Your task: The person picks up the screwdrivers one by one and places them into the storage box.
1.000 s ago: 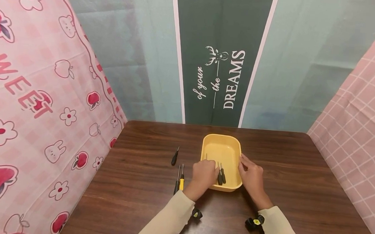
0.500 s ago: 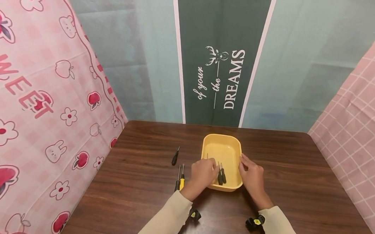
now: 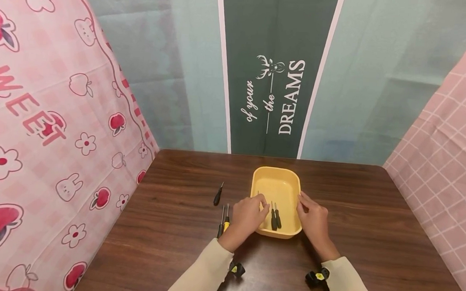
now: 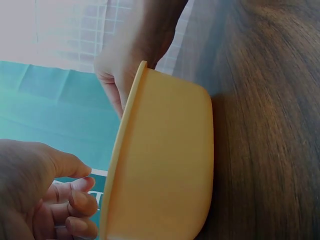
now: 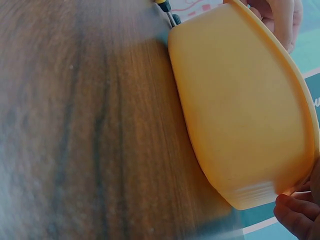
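A yellow plastic box [image 3: 276, 185] stands on the table, with two short black-handled screwdrivers, one [image 3: 274, 221] beside the other [image 3: 278, 220], lying inside it. My left hand [image 3: 248, 212] is over the box's left side; in the left wrist view its fingers [image 4: 82, 201] are loosely bent, with nothing visible between them. A thin metal tip shows just past this hand; the rest is hidden. My right hand [image 3: 313, 218] pinches the box's right rim, thumb and fingers on the wall.
Left of the box lie a small black screwdriver [image 3: 217, 196], a longer black-handled one [image 3: 220, 229] and a yellow-and-black one [image 3: 226, 223], the last two partly behind the left arm. The brown wooden table [image 3: 357, 191] ends at a hanging cloth [image 3: 268, 143].
My left hand has drawn slightly left and its fingers have loosened from a curled grip, uncovering more of the box. The right hand stays on the rim.
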A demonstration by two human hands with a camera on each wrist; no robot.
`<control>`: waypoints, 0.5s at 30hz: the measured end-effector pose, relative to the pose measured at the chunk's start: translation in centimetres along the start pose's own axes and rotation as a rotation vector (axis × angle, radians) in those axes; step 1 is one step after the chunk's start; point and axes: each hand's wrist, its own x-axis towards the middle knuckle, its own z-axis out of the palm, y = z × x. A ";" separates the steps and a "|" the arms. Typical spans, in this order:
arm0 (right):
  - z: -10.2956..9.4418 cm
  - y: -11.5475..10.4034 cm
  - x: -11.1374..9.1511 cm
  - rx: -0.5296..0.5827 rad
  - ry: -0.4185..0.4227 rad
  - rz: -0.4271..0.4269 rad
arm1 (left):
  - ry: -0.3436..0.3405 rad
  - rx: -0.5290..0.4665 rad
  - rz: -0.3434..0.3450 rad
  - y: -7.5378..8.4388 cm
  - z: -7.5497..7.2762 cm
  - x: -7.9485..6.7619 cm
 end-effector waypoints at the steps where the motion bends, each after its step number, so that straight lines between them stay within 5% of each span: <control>1: 0.0 0.0 0.0 -0.002 -0.002 0.003 | 0.005 0.001 0.002 0.0 0.0 -0.1; 15: 0.0 0.0 0.1 -0.003 -0.009 0.007 | 0.053 -0.003 -0.004 -1.0 -0.8 -0.4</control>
